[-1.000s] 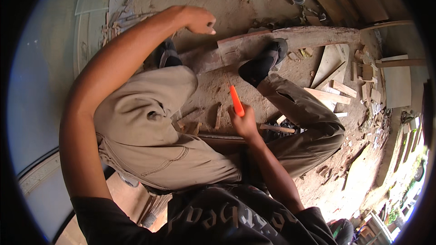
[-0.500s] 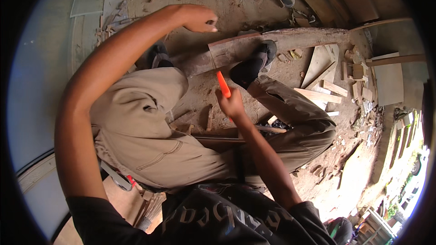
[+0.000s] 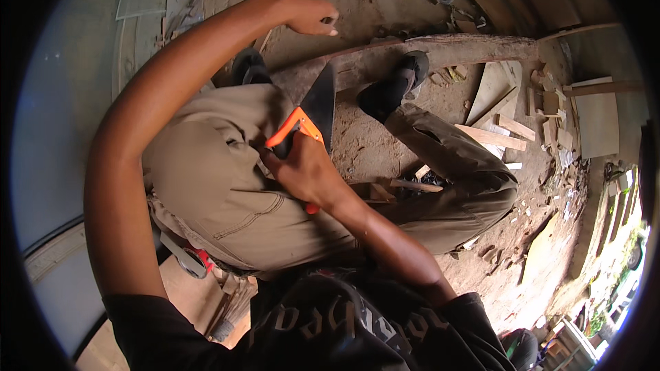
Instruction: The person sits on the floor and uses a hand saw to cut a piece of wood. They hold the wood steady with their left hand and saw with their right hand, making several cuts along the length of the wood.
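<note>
My right hand is closed around the orange and black handle of a hand saw. Its dark, broad blade slants up and away beside my left knee, its tip near a long wooden plank. I cannot tell whether blade and wood touch. The plank lies across the ground beyond my knees, and one dark shoe is against it. My left arm is bent round in a wide arc. Beyond the plank, my left hand is raised with its fingers curled in; nothing shows in it, though the palm is hidden.
Wood offcuts and scraps litter the dirt ground on the right. A pale panel leans farther right, and boards stand at the far right. A smooth grey surface runs along my left. Something red and grey sits beside my hip.
My right hand has moved left and turned the saw, so its blade and the broad side of its handle now show. My left hand has shifted slightly up and right, still curled.
</note>
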`<move>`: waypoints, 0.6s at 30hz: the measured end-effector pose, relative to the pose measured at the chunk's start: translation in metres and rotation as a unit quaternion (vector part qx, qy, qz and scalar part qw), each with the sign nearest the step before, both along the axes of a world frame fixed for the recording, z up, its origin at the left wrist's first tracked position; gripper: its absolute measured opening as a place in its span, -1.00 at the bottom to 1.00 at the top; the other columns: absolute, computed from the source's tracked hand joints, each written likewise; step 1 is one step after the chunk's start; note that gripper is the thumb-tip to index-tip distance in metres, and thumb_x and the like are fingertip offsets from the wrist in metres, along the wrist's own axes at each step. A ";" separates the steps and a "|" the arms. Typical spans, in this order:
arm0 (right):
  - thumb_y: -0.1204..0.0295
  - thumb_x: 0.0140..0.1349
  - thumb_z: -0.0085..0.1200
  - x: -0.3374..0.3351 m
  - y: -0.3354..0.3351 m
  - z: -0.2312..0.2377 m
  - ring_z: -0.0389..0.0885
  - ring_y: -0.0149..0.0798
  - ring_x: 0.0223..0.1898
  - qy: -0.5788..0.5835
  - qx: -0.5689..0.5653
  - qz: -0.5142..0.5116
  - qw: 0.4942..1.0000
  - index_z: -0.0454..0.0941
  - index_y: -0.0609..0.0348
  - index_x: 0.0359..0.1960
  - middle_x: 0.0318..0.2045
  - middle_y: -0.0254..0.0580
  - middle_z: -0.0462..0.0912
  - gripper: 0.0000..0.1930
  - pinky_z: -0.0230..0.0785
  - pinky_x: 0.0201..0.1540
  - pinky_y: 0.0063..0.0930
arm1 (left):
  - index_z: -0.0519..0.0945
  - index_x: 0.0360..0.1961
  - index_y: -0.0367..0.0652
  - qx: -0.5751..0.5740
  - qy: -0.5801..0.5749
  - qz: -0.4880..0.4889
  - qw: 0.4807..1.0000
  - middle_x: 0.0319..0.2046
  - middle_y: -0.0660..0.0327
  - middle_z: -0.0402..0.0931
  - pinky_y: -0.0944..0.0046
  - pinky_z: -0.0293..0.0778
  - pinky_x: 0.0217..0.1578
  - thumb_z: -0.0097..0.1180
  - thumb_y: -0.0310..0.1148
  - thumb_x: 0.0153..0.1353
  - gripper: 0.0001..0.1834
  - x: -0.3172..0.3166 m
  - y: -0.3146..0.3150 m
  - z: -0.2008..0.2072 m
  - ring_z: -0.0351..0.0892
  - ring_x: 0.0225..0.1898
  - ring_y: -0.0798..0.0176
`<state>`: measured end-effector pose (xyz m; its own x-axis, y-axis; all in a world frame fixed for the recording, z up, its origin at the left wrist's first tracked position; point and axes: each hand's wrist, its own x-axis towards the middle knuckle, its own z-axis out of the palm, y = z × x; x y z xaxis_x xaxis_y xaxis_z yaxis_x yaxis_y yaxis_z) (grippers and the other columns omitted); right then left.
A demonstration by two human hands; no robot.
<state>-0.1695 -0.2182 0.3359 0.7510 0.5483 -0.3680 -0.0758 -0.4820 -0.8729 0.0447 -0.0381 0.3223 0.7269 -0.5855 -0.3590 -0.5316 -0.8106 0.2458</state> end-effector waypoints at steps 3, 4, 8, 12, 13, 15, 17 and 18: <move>0.33 0.19 0.15 -0.005 -0.032 -0.029 0.52 -0.11 -0.49 -0.161 0.157 -0.131 0.966 0.49 0.37 -0.29 -0.55 0.12 0.54 -0.72 0.36 -0.36 -0.28 | 0.55 -0.34 -0.24 -0.004 -0.029 0.029 0.999 -0.38 -0.03 0.55 0.01 0.41 -0.26 0.05 -0.10 0.24 -0.64 0.006 0.011 0.009 0.54 -0.27 -0.09; 0.35 0.19 0.15 -0.001 -0.053 -0.026 0.52 -0.10 -0.53 -0.086 0.102 -0.120 0.984 0.50 0.36 -0.31 -0.55 0.12 0.54 -0.74 0.36 -0.39 -0.29 | 0.54 -0.35 -0.25 0.006 -0.013 0.048 0.999 -0.38 -0.04 0.54 0.01 0.42 -0.25 0.05 -0.09 0.25 -0.63 0.004 0.018 0.011 0.53 -0.27 -0.10; 0.33 0.18 0.18 0.008 -0.115 -0.023 0.52 0.10 -0.58 -0.151 -0.035 -0.047 0.987 0.52 0.32 -0.35 -0.57 0.16 0.52 -0.75 0.36 -0.50 -0.28 | 0.53 -0.38 -0.29 -0.028 -0.127 0.098 0.987 -0.39 -0.07 0.54 0.01 0.41 -0.24 0.05 -0.08 0.26 -0.59 -0.017 0.038 -0.007 0.53 -0.27 -0.12; 0.47 -0.05 0.14 -0.009 -0.117 -0.048 0.57 0.16 -0.40 -0.274 -0.089 -0.025 0.957 0.41 0.23 -0.37 -0.50 0.05 0.54 -0.78 0.43 -0.36 -0.04 | 0.51 -0.40 -0.36 -0.068 -0.108 0.282 0.951 -0.46 -0.10 0.50 -0.01 0.45 -0.31 -0.04 0.06 0.30 -0.44 -0.012 0.017 -0.002 0.56 -0.34 -0.04; 0.47 -0.07 0.15 -0.012 -0.112 -0.052 0.57 0.12 -0.40 -0.308 -0.091 -0.022 0.947 0.42 0.21 -0.36 -0.50 0.01 0.53 -0.77 0.43 -0.36 -0.08 | 0.50 -0.39 -0.37 -0.065 -0.063 0.333 0.939 -0.48 -0.09 0.50 0.00 0.48 -0.31 -0.08 0.10 0.31 -0.40 -0.009 0.011 0.004 0.57 -0.37 -0.01; 0.49 -0.07 0.10 -0.008 -0.098 -0.061 0.56 0.02 -0.32 -0.349 -0.087 -0.006 0.933 0.43 0.19 -0.37 -0.45 -0.05 0.52 -0.80 0.41 -0.24 -0.14 | 0.49 -0.35 -0.33 -0.155 0.043 0.459 0.874 -0.48 0.00 0.51 0.02 0.51 -0.31 -0.10 0.16 0.31 -0.38 -0.007 0.011 0.012 0.58 -0.38 0.09; 0.50 -0.06 0.07 0.002 -0.086 -0.067 0.54 -0.01 -0.29 -0.412 -0.073 0.017 0.908 0.43 0.19 -0.36 -0.43 -0.06 0.51 -0.82 0.38 -0.18 -0.17 | 0.50 -0.28 -0.25 -0.340 0.166 0.570 0.730 -0.43 0.15 0.52 0.07 0.52 -0.29 -0.08 0.20 0.28 -0.40 -0.009 0.016 0.010 0.57 -0.35 0.20; 0.49 -0.03 0.04 0.007 -0.083 -0.070 0.50 -0.05 -0.22 -0.399 -0.087 0.045 0.912 0.43 0.17 -0.35 -0.38 -0.09 0.50 -0.83 0.33 -0.10 -0.20 | 0.49 -0.19 -0.17 -0.420 0.234 0.527 0.701 -0.37 0.23 0.54 0.11 0.54 -0.26 -0.07 0.18 0.29 -0.45 -0.007 0.020 0.014 0.58 -0.33 0.23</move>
<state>-0.1625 -0.3011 0.2658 0.7729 0.6057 0.1892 0.5965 -0.5917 -0.5423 0.0375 -0.0178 0.3363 0.8325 0.0397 -0.5526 0.5514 -0.1575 0.8193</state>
